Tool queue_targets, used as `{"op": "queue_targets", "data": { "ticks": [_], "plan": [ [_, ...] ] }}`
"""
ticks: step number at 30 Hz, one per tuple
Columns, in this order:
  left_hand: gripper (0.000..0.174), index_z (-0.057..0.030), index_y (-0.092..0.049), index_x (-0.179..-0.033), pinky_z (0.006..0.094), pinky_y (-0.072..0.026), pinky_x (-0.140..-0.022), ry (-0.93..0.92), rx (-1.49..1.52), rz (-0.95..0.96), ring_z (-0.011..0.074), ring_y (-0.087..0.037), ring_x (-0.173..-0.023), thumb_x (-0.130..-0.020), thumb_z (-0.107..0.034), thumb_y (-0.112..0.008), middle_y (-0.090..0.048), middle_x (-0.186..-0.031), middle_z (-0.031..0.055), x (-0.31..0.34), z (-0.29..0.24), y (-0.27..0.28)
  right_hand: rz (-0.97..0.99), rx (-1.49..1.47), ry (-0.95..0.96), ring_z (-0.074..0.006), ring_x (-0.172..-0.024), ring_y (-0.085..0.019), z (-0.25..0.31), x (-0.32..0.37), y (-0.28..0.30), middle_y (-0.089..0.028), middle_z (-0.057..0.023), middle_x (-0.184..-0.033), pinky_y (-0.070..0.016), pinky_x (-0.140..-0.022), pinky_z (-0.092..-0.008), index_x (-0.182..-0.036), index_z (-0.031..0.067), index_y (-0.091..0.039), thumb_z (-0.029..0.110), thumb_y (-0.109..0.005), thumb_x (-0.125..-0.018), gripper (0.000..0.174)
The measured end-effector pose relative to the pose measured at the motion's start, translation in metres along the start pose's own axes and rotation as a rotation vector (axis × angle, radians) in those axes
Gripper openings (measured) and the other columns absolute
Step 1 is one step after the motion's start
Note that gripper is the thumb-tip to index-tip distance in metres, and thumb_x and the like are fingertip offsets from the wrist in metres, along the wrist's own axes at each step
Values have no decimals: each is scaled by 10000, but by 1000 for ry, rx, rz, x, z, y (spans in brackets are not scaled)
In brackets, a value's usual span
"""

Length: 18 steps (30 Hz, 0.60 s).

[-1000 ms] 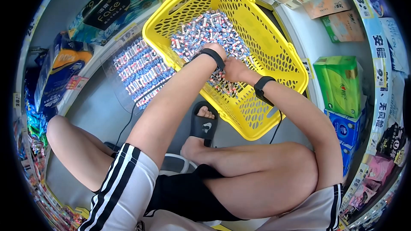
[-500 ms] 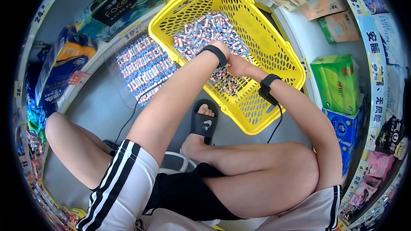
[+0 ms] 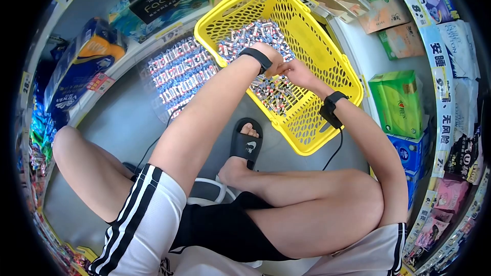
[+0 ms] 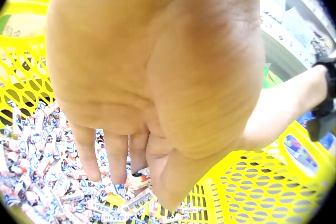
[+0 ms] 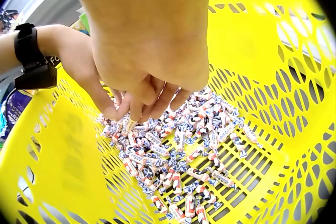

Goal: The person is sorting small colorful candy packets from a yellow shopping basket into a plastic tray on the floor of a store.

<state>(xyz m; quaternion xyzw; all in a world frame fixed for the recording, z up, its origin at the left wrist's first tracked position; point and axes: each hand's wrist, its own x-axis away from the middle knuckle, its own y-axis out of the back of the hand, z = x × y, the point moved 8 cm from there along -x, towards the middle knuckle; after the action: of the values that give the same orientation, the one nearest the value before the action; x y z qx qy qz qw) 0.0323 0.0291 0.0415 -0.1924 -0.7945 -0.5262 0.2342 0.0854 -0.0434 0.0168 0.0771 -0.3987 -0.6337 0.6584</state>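
Both hands meet over a yellow basket (image 3: 302,145) that holds many small wrapped candies (image 5: 173,166) in white, blue and red. My left hand (image 4: 157,77) points its fingers down, and its thumb and fingers pinch a wrapped candy (image 4: 138,180). The right hand (image 3: 299,75) comes in from the right, fingertips against those of the left. In the right wrist view its thumb is bent in against the fingers, and the end of a wrapped candy (image 5: 131,124) shows where the two hands join. Part of the grip is hidden behind the fingers.
Rows of similar candies (image 3: 179,76) lie on a clear sheet left of the basket. Shelves with tissue packs (image 3: 396,105) and boxes (image 3: 158,2) surround the spot. A foot in a black slide (image 3: 246,140) stands close before the basket, and cables trail from the wrist cameras.
The head view has shifted, so the basket appears lower and further right. The right hand has drawn slightly to the right; the hands still meet at the fingertips.
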Motion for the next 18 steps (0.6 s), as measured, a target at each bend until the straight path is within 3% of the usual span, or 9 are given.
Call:
{"op": "queue_targets", "data": {
  "ticks": [2,7,10,11,15,18],
  "plan": [
    [275,-92,-763,-968,425,-540,-717,-23,59,10,280,-700,-828,-732,-232,-776,-750,-914,112,1,5,1,-32,-99,-18,-206,-936,-730,5,2,7,-783,-131,-982,-545,-883,-341,-1058,8,-786,-79,-477,-868,373],
    [377,-85,-691,-1076,417,-539,-800,-32,167,18,286,-689,-943,-765,-255,-818,-729,-1002,107,25,6,11,-98,-197,-12,-187,-959,-741,12,-1,15,-785,-132,-982,-578,-908,-322,-983,-33,-796,-109,-487,-846,346],
    [486,-55,-591,-1162,426,-533,-844,-50,168,-111,317,-683,-1040,-795,-267,-827,-707,-1047,120,35,7,13,-108,-122,-12,-182,-949,-744,19,-1,15,-787,-124,-964,-580,-915,-316,-955,-20,-806,-109,-488,-845,347],
    [478,-36,-553,-1184,457,-530,-853,-61,171,-143,363,-679,-1067,-829,-230,-807,-703,-1109,165,38,6,13,-99,-104,-22,-181,-948,-745,20,0,15,-788,-121,-950,-580,-917,-315,-947,-22,-806,-107,-492,-845,341],
    [426,-29,-512,-1176,481,-532,-843,-87,297,-321,415,-684,-1039,-867,-156,-775,-700,-1112,240,58,8,16,-161,-14,4,-148,-828,-721,48,11,20,-790,-102,-894,-562,-790,-307,-923,19,-820,-59,-510,-840,330],
    [404,-30,-519,-1168,468,-537,-826,-92,300,-397,409,-694,-1020,-876,-160,-766,-712,-1073,235,67,12,17,-220,-11,3,-151,-770,-696,60,10,21,-787,-99,-879,-539,-744,-321,-898,37,-825,-47,-512,-833,330]
  ]
}}
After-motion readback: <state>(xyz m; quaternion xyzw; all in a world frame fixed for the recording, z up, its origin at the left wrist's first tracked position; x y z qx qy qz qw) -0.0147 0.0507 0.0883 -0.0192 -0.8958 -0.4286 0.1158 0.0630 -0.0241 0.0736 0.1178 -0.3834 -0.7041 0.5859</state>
